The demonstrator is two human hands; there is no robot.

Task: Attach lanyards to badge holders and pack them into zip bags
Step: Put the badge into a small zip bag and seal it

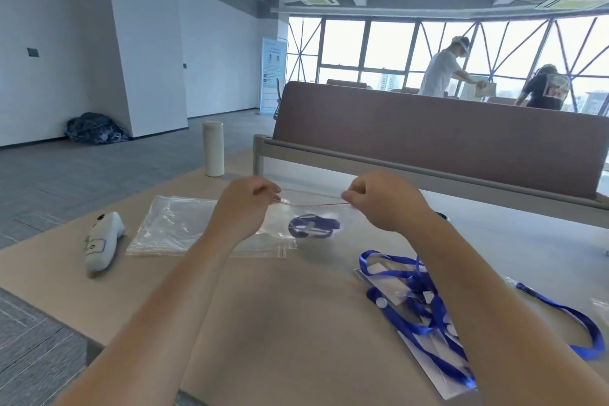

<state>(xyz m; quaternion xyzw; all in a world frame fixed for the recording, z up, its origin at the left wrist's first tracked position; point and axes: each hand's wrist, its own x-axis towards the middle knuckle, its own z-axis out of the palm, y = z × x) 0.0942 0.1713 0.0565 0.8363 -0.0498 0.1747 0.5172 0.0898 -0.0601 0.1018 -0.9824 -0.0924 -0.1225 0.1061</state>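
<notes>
I hold a clear zip bag (313,217) up above the table by its red-lined top edge. My left hand (245,208) pinches the left end of that edge and my right hand (384,201) pinches the right end. Inside the bag sits a coiled blue lanyard with a badge holder (313,226). A stack of clear zip bags (174,224) lies flat on the table behind my left wrist. At the right, a pile of blue lanyards (425,306) lies tangled over clear badge holders (392,277), partly hidden by my right forearm.
A white handheld device (100,242) lies at the table's left edge. A white cylindrical bottle (213,148) stands at the far corner. A brown divider panel (428,138) runs along the back of the table. Two people stand far off by the windows.
</notes>
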